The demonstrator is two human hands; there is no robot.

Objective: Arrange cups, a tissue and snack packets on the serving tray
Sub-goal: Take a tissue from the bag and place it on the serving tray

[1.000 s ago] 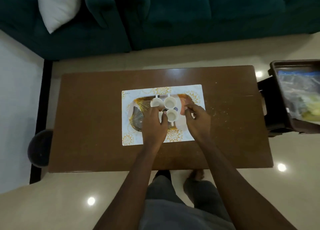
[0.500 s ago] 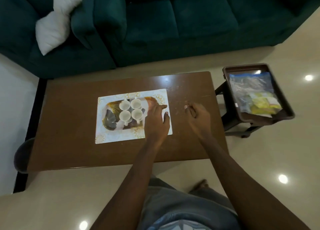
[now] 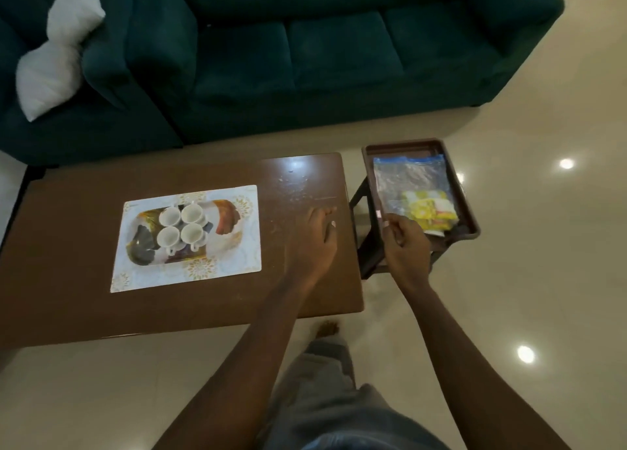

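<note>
Bare counter (image 3: 298, 185) lies open between the placemat (image 3: 237, 263) and the right edge, with a narrow gap separating it from the side tray (image 3: 368, 151). Four cups (image 3: 183, 227) crowd the serving tray's (image 3: 142, 246) centre; a plastic bag (image 3: 407, 178) fills most of the side tray.

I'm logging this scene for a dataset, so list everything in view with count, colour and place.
cups: four, white, grouped on the serving tray
serving tray: one, patterned, on the placemat
placemat: one, white with gold print, on the table
table: one, brown, before the sofa
brown tray: one, on a dark stand right of the table
plastic bag: one, clear, in the brown tray, holding yellow packets
sofa: one, teal
cushion: one, white, on the sofa
left hand: empty, over the table
right hand: empty, at the brown tray
</note>
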